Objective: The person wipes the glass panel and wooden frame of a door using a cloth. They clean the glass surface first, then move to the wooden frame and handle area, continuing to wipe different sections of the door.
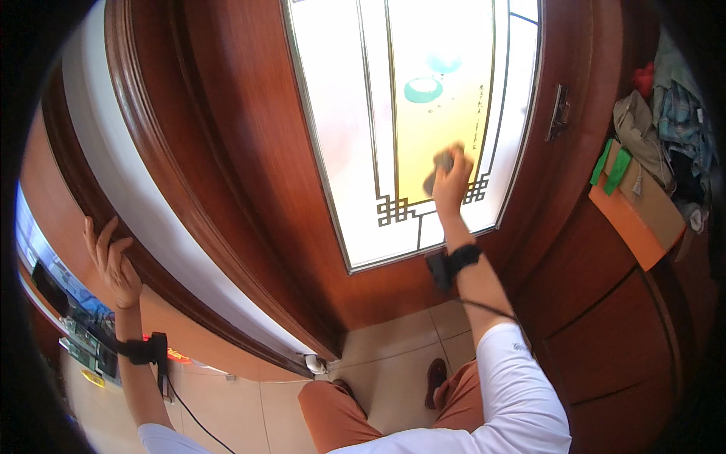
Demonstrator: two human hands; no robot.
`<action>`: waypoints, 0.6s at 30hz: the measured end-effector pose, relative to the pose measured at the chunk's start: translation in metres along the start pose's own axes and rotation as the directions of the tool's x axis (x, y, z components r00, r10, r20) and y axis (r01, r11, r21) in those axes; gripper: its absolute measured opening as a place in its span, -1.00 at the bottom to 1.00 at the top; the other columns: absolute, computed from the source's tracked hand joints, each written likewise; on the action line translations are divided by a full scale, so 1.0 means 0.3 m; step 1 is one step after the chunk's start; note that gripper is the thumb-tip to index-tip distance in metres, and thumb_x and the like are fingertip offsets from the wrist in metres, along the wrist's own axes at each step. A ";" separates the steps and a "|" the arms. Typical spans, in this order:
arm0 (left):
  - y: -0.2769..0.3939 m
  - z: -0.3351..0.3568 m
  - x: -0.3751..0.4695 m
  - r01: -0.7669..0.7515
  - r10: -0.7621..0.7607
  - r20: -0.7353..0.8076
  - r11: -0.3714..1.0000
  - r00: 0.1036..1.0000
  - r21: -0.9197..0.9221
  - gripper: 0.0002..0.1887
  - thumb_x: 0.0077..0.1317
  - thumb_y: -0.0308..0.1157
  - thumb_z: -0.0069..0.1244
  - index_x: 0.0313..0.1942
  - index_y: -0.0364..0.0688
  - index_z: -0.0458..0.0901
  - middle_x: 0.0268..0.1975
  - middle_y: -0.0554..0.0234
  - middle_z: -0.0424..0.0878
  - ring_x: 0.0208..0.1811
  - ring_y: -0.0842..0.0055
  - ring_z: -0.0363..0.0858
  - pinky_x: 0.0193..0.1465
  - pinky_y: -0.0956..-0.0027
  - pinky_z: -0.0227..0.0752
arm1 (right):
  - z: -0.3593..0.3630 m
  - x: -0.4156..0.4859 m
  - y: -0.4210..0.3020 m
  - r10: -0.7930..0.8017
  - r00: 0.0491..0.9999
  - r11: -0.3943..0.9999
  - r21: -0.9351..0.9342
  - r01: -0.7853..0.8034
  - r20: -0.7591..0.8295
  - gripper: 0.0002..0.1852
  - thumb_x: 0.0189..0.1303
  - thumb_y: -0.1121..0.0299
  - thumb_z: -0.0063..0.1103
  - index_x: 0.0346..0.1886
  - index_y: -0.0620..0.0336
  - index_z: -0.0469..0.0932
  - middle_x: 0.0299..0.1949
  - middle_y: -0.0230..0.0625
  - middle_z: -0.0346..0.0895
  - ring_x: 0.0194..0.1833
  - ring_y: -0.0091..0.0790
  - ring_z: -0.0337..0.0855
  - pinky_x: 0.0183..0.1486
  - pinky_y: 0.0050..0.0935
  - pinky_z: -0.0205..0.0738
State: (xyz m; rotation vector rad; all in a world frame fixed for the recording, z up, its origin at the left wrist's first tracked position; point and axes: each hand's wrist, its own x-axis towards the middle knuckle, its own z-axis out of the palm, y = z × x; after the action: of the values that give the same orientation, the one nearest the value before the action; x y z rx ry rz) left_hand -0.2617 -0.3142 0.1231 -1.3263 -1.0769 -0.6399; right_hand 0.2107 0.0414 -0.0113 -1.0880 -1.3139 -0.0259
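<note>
My right hand (452, 176) is raised in front of the lit decorative glass panel (340, 170) of a reddish-brown wooden door (261, 113). It grips a dark grey object (431, 180), blurred and partly hidden by the fingers; it looks like a cloth or pad. Whether it touches the glass cannot be told. At the left, my left hand (113, 261) is lifted with its fingers apart beside the dark wooden door frame (74, 176), holding nothing. Both wrists wear black straps with devices and cables.
A metal door handle (558, 112) is right of the glass. Farther right, clothes (683, 125) and an orange and tan box or bag (638, 221) lie by a brown wooden cabinet (612, 335). A small white object (313, 364) sits at the frame's foot on the tiled floor (391, 352).
</note>
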 end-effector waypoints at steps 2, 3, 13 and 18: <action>0.002 -0.005 0.004 0.002 -0.002 0.013 1.000 1.000 0.009 -0.63 0.48 -0.28 -0.35 -0.37 -0.10 0.62 0.14 0.24 0.57 0.47 0.13 0.08 0.51 -0.03 -0.16 | -0.021 0.198 -0.129 -0.233 0.963 0.970 0.034 0.240 -0.136 -0.50 0.17 0.61 0.13 0.21 0.10 0.35 0.21 -0.10 0.22 0.24 -0.04 0.32 0.21 -0.16 0.45; 0.004 -0.008 0.006 0.004 -0.004 0.020 1.000 1.000 0.014 -0.63 0.48 -0.26 -0.35 -0.37 -0.10 0.62 0.14 0.25 0.57 0.47 0.14 0.08 0.51 -0.03 -0.15 | -0.028 0.274 -0.175 -0.373 0.902 0.919 0.047 0.391 -0.216 -0.48 0.16 0.63 0.11 0.23 0.15 0.37 0.23 -0.10 0.24 0.26 -0.03 0.29 0.23 -0.19 0.43; 0.004 -0.017 0.011 -0.056 0.052 0.037 0.990 0.998 0.126 -0.63 0.47 -0.28 -0.35 -0.35 -0.06 0.65 0.16 0.28 0.58 0.46 0.15 0.12 0.50 -0.04 -0.09 | 0.050 -0.007 0.194 -0.285 0.957 0.914 -0.318 0.252 -0.061 -0.56 0.18 0.58 0.18 0.16 0.11 0.49 0.25 -0.13 0.28 0.25 -0.04 0.28 0.29 -0.13 0.30; 0.006 -0.018 0.015 -0.068 0.066 0.023 0.991 0.998 0.113 -0.65 0.43 -0.38 -0.37 -0.35 -0.09 0.64 0.15 0.28 0.58 0.46 0.15 0.12 0.51 -0.04 -0.11 | 0.060 -0.399 0.458 0.065 0.997 0.962 -0.267 -0.053 0.036 -0.63 0.26 0.61 0.02 0.14 0.21 0.50 0.23 0.01 0.29 0.20 0.06 0.35 0.23 -0.15 0.33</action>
State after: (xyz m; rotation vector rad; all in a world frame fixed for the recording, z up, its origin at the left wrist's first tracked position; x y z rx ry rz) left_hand -0.2570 -0.3183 0.1268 -1.2662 -1.0642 -0.5096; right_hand 0.2366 0.0620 -0.1914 -1.3625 -1.3435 -0.1378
